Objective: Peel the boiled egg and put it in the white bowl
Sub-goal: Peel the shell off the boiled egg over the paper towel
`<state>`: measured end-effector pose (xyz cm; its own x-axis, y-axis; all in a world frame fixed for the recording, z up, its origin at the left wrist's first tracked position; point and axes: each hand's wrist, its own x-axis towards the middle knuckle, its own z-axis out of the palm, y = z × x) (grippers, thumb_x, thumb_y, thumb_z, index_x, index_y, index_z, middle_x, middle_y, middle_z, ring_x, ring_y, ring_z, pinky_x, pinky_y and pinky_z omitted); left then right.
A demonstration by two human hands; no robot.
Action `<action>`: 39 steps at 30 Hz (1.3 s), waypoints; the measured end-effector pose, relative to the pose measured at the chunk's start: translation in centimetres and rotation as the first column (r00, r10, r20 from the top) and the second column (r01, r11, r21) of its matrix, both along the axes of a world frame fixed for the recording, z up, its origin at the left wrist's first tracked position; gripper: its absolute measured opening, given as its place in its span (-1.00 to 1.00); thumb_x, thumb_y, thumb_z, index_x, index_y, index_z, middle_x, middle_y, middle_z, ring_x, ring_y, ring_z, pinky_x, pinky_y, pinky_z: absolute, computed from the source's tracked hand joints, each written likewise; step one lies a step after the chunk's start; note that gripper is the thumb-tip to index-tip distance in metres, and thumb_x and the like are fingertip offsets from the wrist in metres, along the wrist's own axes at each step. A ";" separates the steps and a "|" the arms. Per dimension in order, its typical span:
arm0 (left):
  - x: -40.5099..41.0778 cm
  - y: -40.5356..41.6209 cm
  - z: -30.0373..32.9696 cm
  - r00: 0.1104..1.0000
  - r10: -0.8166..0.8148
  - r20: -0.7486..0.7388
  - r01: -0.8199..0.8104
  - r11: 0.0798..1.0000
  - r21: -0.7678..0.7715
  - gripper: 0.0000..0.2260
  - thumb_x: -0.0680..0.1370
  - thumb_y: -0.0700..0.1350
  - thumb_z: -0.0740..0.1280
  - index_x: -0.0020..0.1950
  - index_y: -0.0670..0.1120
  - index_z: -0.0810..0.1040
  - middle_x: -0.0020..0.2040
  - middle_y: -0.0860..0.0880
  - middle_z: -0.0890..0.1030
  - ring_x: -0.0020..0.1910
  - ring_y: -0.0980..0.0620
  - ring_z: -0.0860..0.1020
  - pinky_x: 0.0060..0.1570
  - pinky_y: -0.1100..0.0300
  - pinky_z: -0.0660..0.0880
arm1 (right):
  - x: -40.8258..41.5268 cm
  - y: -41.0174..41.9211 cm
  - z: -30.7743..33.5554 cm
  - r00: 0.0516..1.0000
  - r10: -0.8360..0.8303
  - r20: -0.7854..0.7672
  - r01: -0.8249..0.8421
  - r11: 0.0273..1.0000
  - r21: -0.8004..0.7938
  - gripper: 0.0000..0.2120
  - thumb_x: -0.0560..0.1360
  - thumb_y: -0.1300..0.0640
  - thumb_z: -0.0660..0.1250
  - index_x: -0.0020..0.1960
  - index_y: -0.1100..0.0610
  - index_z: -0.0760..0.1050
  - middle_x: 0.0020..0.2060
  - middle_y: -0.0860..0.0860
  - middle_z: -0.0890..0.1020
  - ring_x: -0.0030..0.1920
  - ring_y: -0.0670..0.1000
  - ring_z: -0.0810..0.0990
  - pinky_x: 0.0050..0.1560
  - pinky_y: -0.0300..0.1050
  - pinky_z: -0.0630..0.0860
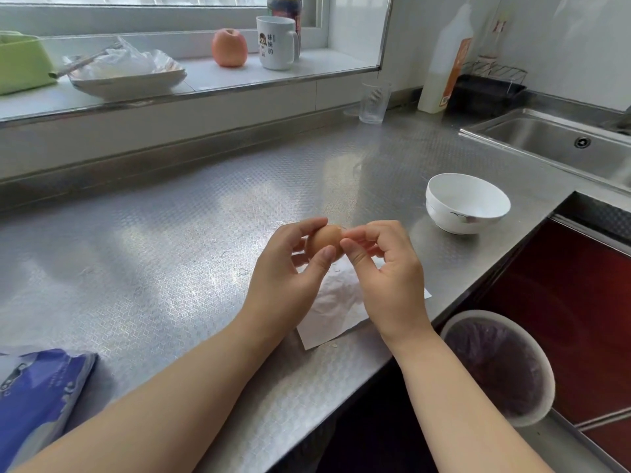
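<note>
Brown-shelled and still almost whole, the boiled egg [322,241] sits between my two hands above the table [170,254]. My left hand [290,268] is closed around it, thumb across the near side and fingers curled over the far side. My right hand [386,268] pinches at the egg's right end, thumb and forefinger pressed together on the shell, where a small pale chip shows at the top. Under my hands a white paper napkin [336,305] lies flat on the table, with a few tiny shell crumbs on and near it. The white bowl [467,207] stands to the right and a little beyond the egg, apart from it, with nothing in it that I can see. Farther back on the table stands a clear ribbed glass [374,102], and the steel sink [560,145] is set in at the far right. On the window sill sit an apple [229,47] and a white mug [277,42] side by side. A blue packet [37,397] lies at the table's near left corner. Below the table edge to my right is a bin with a purple liner [498,367].
</note>
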<state>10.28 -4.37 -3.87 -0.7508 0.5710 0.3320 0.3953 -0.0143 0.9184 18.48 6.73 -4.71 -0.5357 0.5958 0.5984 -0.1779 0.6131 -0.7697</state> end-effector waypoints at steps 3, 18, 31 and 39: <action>-0.1 0.0 0.0 1.000 0.012 -0.016 -0.012 1.000 -0.017 -0.70 0.51 -0.14 0.43 0.21 0.06 0.55 0.16 0.00 0.61 0.09 0.14 0.60 0.09 0.21 0.56 | -0.2 0.1 -0.2 0.999 0.018 0.032 -0.018 1.000 -0.017 -0.93 0.50 0.19 0.38 -0.09 0.05 0.51 -0.14 -0.03 0.54 -0.13 -0.21 0.52 -0.07 -0.46 0.37; -0.2 0.2 -0.4 0.997 -0.062 0.037 0.064 0.997 -0.039 -0.74 0.55 -0.11 0.36 0.20 0.12 0.51 0.14 0.06 0.62 0.10 0.14 0.61 0.09 0.17 0.55 | -0.5 0.4 -0.8 0.998 -0.062 0.031 0.064 0.994 -0.087 -0.91 0.56 0.01 0.18 -0.11 -0.15 0.35 -0.17 0.01 0.53 -0.13 0.03 0.52 -0.05 -0.14 0.48; -0.8 -0.3 0.4 0.968 0.009 0.252 -0.049 0.987 0.153 -0.81 0.62 -0.12 0.24 0.19 -0.05 0.58 0.03 0.05 0.66 -0.04 0.12 0.65 -0.12 0.25 0.58 | 0.2 0.3 -0.7 0.976 -0.067 0.207 0.072 0.997 -0.017 -0.74 0.58 -0.13 0.17 -0.02 -0.05 0.59 -0.46 -0.24 0.52 -0.36 -0.14 0.49 -0.21 -0.11 0.47; -0.9 -0.3 0.6 0.960 0.007 0.279 -0.061 0.981 0.185 -0.81 0.64 -0.12 0.21 0.19 -0.05 0.56 0.10 -0.09 0.64 -0.02 0.10 0.65 -0.11 0.21 0.60 | -0.1 0.0 -0.4 0.980 -0.100 0.171 0.065 0.978 0.198 -0.84 0.49 -0.03 0.30 0.00 0.02 0.55 -0.17 -0.15 0.55 -0.11 -0.07 0.55 0.07 0.12 0.48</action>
<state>9.43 -4.67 -3.30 -0.8463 0.4899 0.2094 0.1308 -0.1899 0.9731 18.41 6.72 -5.13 -0.5981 0.5265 0.6042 0.0093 0.7584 -0.6517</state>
